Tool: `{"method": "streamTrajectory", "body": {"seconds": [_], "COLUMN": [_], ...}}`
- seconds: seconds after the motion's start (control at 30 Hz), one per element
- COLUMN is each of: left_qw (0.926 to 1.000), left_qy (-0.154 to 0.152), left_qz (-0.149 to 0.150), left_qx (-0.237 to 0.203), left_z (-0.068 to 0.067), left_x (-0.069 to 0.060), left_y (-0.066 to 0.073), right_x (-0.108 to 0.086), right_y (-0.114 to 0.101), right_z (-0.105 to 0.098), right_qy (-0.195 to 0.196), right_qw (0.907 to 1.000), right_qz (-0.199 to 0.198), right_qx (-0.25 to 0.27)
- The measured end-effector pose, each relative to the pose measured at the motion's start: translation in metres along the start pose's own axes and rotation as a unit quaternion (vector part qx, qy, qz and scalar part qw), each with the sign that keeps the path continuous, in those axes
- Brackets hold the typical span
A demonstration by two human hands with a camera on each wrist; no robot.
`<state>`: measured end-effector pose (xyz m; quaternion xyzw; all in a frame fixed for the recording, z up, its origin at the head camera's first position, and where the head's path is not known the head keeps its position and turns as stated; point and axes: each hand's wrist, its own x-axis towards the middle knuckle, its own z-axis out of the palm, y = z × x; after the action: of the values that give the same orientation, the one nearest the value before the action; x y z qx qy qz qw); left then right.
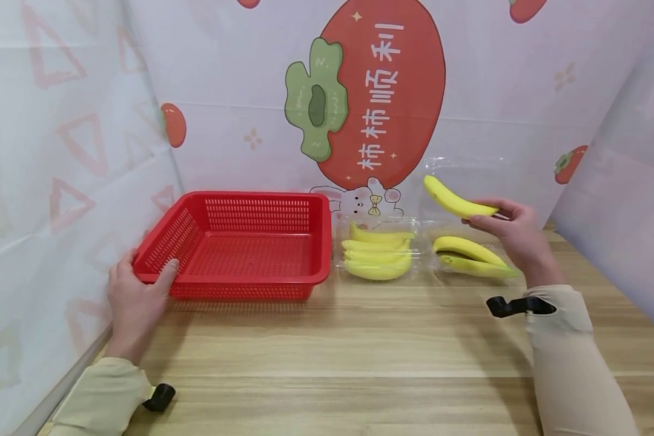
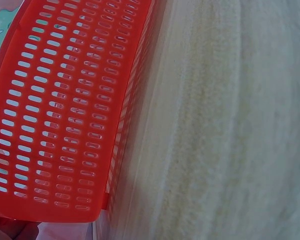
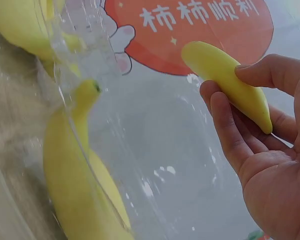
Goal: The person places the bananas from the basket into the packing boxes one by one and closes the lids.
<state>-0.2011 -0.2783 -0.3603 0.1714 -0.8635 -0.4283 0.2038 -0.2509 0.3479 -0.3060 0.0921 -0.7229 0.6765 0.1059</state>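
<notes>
A yellow banana [image 1: 455, 198] is pinched at one end by my right hand [image 1: 515, 233], held up in the air. In the right wrist view the thumb presses on this banana [image 3: 225, 75] from above, with fingers beneath it. Under that hand, two bananas [image 1: 469, 248] lie in a clear plastic box [image 1: 427, 233] whose lid stands up behind. My left hand [image 1: 138, 303] grips the near left corner of a red plastic basket [image 1: 240, 280], thumb over the rim. Its perforated side fills the left of the left wrist view, where only fingertips show at the lower corner.
Between the basket and the right-hand box, another clear box [image 1: 378, 221] holds several bananas [image 1: 378, 257]. Everything stands on a wood-grain table [image 1: 327, 363]. A printed white cloth [image 1: 240, 91] rises behind it and at both sides.
</notes>
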Motion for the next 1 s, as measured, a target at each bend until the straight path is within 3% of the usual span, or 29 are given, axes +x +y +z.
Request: {"method": "streamTrajectory", "body": {"seconds": [0.2,0.47,0.73,0.9,1.0], "left_qw": [1.0,1.0,0.9999,0.9999,0.9999], "left_qy": [0.002,0.0,-0.002,0.001,0.0], "left_qz": [-0.003,-0.006,-0.005,-0.002,-0.005], "left_qx": [-0.002,0.002,0.01,0.011,0.009], "left_z": [0.001,0.002,0.001,0.001,0.001], "left_x": [0.001,0.003,0.002,0.002,0.002], "left_y": [-0.002,-0.003,-0.003,-0.002,-0.003], "right_x": [-0.007,-0.013,-0.014,-0.014,-0.013], "right_y": [0.003,0.006,0.009,0.015,0.02], "right_z": [-0.018,-0.036,-0.041,-0.046,-0.05], "right_qy": [0.032,0.053,0.049,0.028,0.001], "right_qw": [0.9987,0.9981,0.998,0.9922,0.9768], "right_qz": [0.014,0.026,0.036,0.069,0.096], "right_qx": [-0.037,-0.02,-0.018,-0.1,-0.192]}}
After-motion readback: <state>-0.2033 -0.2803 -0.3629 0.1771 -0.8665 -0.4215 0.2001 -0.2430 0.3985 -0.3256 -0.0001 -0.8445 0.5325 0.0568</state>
